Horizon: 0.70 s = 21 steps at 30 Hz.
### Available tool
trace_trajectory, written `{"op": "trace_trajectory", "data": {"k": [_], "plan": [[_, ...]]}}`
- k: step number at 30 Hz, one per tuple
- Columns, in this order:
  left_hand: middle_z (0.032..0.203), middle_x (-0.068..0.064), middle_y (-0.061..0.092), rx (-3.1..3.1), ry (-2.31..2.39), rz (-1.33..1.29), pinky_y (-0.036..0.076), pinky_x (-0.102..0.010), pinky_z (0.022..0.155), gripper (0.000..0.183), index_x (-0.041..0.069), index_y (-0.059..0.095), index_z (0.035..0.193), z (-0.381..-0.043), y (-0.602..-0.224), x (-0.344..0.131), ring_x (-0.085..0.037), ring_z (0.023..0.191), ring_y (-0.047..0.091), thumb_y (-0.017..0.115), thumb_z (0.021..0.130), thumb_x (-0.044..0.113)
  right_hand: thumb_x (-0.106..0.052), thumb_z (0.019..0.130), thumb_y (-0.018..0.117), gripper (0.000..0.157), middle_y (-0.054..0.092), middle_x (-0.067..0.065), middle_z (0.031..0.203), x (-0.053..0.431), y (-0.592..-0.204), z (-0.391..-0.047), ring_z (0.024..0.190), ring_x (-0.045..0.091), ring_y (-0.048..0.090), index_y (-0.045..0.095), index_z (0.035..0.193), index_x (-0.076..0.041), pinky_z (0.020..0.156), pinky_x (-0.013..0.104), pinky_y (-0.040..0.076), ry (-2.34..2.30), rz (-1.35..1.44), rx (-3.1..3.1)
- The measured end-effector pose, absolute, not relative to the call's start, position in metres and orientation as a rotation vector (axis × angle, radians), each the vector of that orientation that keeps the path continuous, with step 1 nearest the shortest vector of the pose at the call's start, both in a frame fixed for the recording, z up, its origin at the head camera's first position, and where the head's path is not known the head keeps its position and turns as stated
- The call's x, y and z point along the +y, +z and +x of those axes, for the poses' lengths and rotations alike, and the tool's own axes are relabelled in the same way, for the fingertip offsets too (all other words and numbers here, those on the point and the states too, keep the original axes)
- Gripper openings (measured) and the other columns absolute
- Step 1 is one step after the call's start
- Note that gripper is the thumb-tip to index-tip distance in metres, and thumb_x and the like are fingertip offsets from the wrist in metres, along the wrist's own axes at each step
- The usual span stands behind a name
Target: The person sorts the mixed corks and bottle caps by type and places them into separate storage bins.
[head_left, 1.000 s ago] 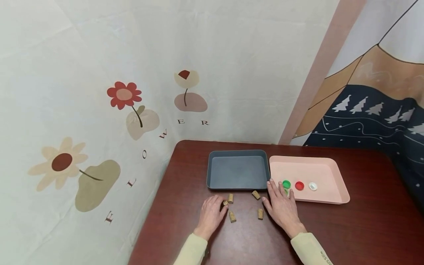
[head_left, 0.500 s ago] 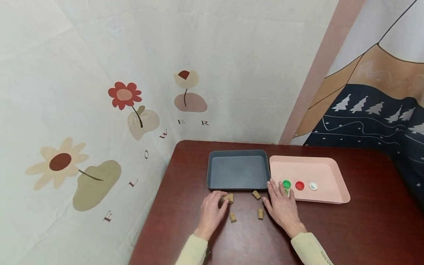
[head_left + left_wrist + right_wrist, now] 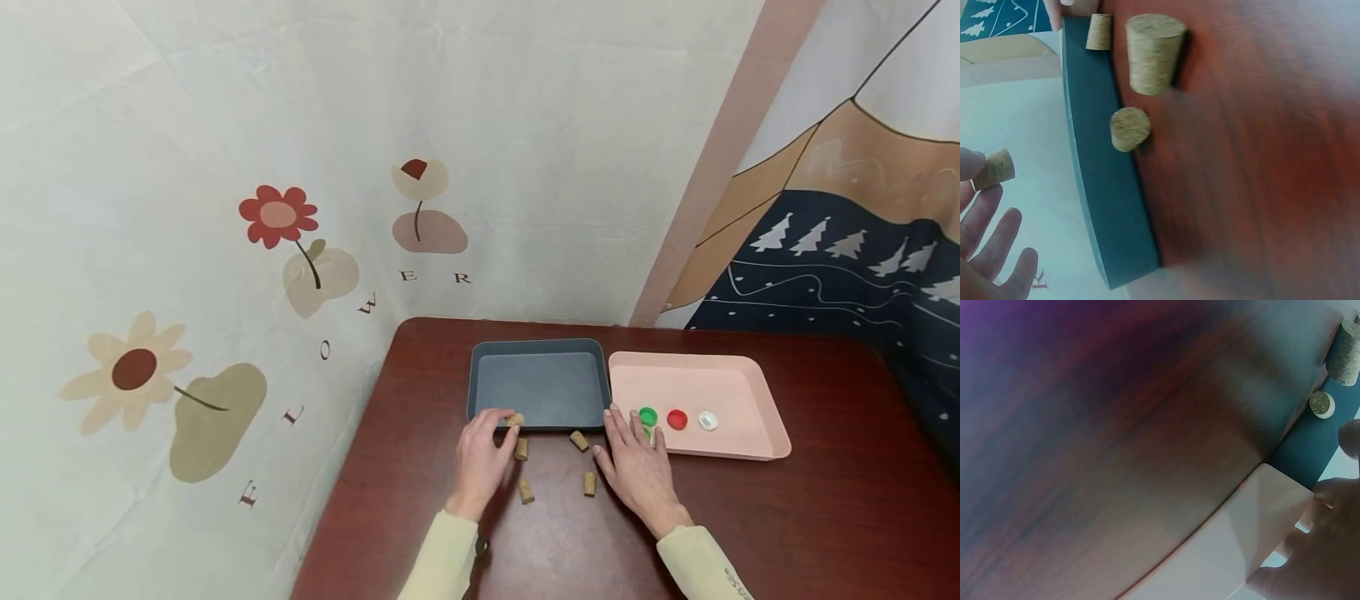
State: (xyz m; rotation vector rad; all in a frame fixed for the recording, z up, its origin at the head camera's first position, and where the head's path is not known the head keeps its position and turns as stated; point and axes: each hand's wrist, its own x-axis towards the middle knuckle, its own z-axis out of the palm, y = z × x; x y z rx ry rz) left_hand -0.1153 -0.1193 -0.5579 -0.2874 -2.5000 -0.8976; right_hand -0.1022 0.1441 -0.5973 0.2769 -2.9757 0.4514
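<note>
My left hand (image 3: 478,465) pinches a cork stopper (image 3: 997,169) between thumb and fingertips, held just above the front edge of the dark blue-grey tray (image 3: 540,387). Several more corks lie on the table before that tray: one cork (image 3: 521,450) close to the left hand, another cork (image 3: 527,492) nearer me, a tipped cork (image 3: 578,441) by the tray's right end, and a cork (image 3: 590,484) beside the right thumb. My right hand (image 3: 641,479) has its fingers extended over the front left corner of the pink tray (image 3: 697,379), apparently resting there.
Inside the pink tray sit a green cap (image 3: 648,416), a red cap (image 3: 677,419) and a white cap (image 3: 707,421), with a further greenish one partly under the right fingers. The two trays stand side by side on the reddish-brown table (image 3: 840,400), below a patterned curtain (image 3: 540,167).
My left hand took hold of the leftmost cork on the table, lifted it and carried it forward to the dark tray's front edge. The right hand stayed in place.
</note>
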Motion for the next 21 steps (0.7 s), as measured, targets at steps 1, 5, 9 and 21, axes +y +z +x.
{"op": "trace_trajectory", "data": {"k": [1, 5, 9, 21], "plan": [[0.109, 0.0, 0.074, -2.503, -0.898, -0.285, 0.055, -0.045, 0.09, 0.023, 0.014, 0.075, 0.111, -0.118, -0.557, -0.118, -0.021, 0.102, 0.07, 0.081, 0.09, 0.016, -0.038, 0.101, 0.064, 0.068, 0.04, 0.016, 0.162, 0.144, -0.597, -0.102, 0.149, 0.046, 0.033, 0.045, 0.155, -0.002, 0.114, 0.073, 0.023, 0.453, 0.275, -2.977], [0.109, 0.0, 0.074, -2.51, -0.893, -0.286, 0.055, -0.044, 0.091, 0.021, 0.015, 0.076, 0.112, -0.128, -0.556, -0.114, -0.02, 0.101, 0.071, 0.08, 0.091, 0.017, -0.038, 0.101, 0.064, 0.068, 0.039, 0.016, 0.163, 0.143, -0.597, -0.101, 0.15, 0.046, 0.032, 0.044, 0.156, -0.002, 0.115, 0.073, 0.023, 0.459, 0.275, -2.981], [0.108, 0.0, 0.075, -2.513, -0.878, -0.305, 0.055, -0.044, 0.089, 0.021, 0.015, 0.077, 0.111, -0.139, -0.556, -0.11, -0.021, 0.102, 0.071, 0.08, 0.091, 0.017, -0.038, 0.101, 0.064, 0.069, 0.039, 0.016, 0.163, 0.143, -0.598, -0.101, 0.149, 0.046, 0.032, 0.044, 0.156, -0.002, 0.115, 0.072, 0.023, 0.453, 0.28, -2.98], [0.109, -0.003, 0.076, -2.593, -0.853, -0.278, 0.054, -0.047, 0.091, 0.023, 0.013, 0.077, 0.113, -0.164, -0.572, -0.103, -0.024, 0.102, 0.072, 0.08, 0.091, 0.018, -0.039, 0.101, 0.064, 0.068, 0.039, 0.015, 0.163, 0.144, -0.601, -0.102, 0.15, 0.045, 0.032, 0.044, 0.156, -0.003, 0.115, 0.072, 0.022, 0.457, 0.278, -2.968]]}}
